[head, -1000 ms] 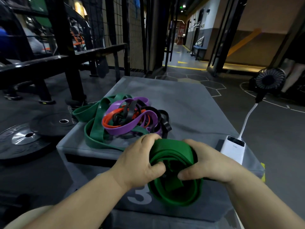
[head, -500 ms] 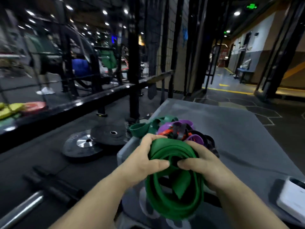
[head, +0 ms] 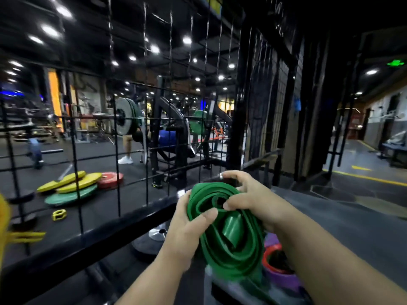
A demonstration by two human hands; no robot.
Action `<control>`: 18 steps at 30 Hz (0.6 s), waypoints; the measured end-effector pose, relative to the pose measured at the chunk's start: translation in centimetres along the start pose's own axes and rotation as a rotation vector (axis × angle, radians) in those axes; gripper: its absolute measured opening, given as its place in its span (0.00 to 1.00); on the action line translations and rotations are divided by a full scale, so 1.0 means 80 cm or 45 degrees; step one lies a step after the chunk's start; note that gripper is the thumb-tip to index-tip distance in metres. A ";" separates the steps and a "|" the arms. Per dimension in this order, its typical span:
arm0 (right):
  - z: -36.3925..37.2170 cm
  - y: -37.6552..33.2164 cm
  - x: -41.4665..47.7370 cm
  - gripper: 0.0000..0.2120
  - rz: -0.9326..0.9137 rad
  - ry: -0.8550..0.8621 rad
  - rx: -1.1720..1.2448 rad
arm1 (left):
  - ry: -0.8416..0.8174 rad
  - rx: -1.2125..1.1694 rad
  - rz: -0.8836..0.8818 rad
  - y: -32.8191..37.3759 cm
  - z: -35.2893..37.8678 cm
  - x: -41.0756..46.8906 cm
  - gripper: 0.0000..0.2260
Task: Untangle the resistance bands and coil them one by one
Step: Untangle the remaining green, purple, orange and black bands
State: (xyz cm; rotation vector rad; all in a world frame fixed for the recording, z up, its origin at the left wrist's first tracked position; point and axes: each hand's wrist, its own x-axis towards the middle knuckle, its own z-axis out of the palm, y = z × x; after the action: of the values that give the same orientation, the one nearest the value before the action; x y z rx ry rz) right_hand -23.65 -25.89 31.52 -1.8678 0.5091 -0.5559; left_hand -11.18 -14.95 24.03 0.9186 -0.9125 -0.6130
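Two hands are closed on one green band (head: 246,254), which is wound into a flat coil of several turns and is held in the air above the near edge of the grey platform (head: 352,227). The left side of the coil is gripped by the left hand (head: 187,225). Its thumb is pressed on the front of the turns and its fingers are passed behind, so that the layers are squeezed together and cannot spring apart. The upper right part is held by the right hand (head: 253,203), with the thumb laid on the inner turns near the hole and the other fingers curled over the top edge. It is judged that the loose end (a short flap is seen in the middle of the coil) is being held down there, because rubber of this kind is expected to unwind when it is released. The lower half of the coil hangs free and looks a little slack.

Just under the right forearm the rest of the tangle (head: 279,276) is seen on the platform. Purple and orange loops can be told apart, and more is hidden. One band is therefore judged nearly finished, and several are left. To the left, the black rail (head: 77,245) of a wire fence is seen, and beyond it coloured weight plates (head: 70,188) are stacked on the floor.
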 end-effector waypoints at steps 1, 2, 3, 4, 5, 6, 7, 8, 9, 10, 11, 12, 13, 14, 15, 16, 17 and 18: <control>0.000 -0.009 0.009 0.38 -0.014 -0.005 0.023 | 0.052 -0.010 0.026 0.006 0.002 0.008 0.28; 0.000 -0.014 0.019 0.37 -0.029 -0.010 0.057 | 0.103 -0.028 0.041 0.010 0.004 0.015 0.26; 0.000 -0.022 0.028 0.35 -0.040 -0.011 0.091 | 0.152 -0.049 0.050 0.015 0.006 0.023 0.25; 0.000 -0.028 0.036 0.32 -0.054 -0.021 0.117 | 0.186 -0.069 0.060 0.018 0.008 0.031 0.23; -0.001 -0.035 0.043 0.29 -0.067 -0.031 0.139 | 0.214 -0.089 0.066 0.022 0.010 0.039 0.22; -0.002 -0.040 0.051 0.25 -0.081 -0.039 0.141 | 0.233 -0.110 0.071 0.025 0.011 0.046 0.22; -0.004 -0.047 0.058 0.22 -0.095 -0.041 0.138 | 0.255 -0.126 0.080 0.028 0.012 0.054 0.22; -0.005 -0.052 0.067 0.19 -0.105 -0.040 0.137 | 0.270 -0.133 0.090 0.032 0.013 0.061 0.22; -0.008 -0.058 0.075 0.17 -0.109 -0.031 0.144 | 0.285 -0.130 0.102 0.035 0.013 0.069 0.22; -0.010 -0.063 0.084 0.17 -0.117 -0.028 0.149 | 0.298 -0.124 0.109 0.038 0.013 0.078 0.22; -0.011 -0.068 0.092 0.17 -0.125 -0.029 0.142 | 0.310 -0.128 0.109 0.040 0.013 0.086 0.22; -0.013 -0.072 0.101 0.18 -0.133 -0.029 0.118 | 0.320 -0.140 0.106 0.041 0.014 0.093 0.25; -0.014 -0.077 0.109 0.18 -0.138 -0.023 0.090 | 0.328 -0.150 0.103 0.042 0.014 0.101 0.28; -0.014 -0.081 0.117 0.17 -0.147 -0.015 0.068 | 0.346 -0.147 0.104 0.043 0.014 0.108 0.31; -0.015 -0.086 0.123 0.16 -0.155 -0.007 0.062 | 0.375 -0.136 0.108 0.043 0.013 0.115 0.33; -0.015 -0.089 0.129 0.15 -0.156 0.000 0.066 | 0.409 -0.124 0.116 0.043 0.011 0.122 0.34; -0.015 -0.091 0.135 0.15 -0.151 0.004 0.083 | 0.440 -0.118 0.120 0.043 0.009 0.128 0.34; -0.015 -0.092 0.142 0.16 -0.144 0.006 0.105 | 0.463 -0.111 0.122 0.044 0.007 0.133 0.33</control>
State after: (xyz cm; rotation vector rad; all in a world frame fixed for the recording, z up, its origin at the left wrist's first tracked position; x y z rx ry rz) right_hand -14.68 -30.95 40.35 -1.8247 0.3796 -0.6466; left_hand -6.20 -21.75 31.45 0.8674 -0.5943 -0.3834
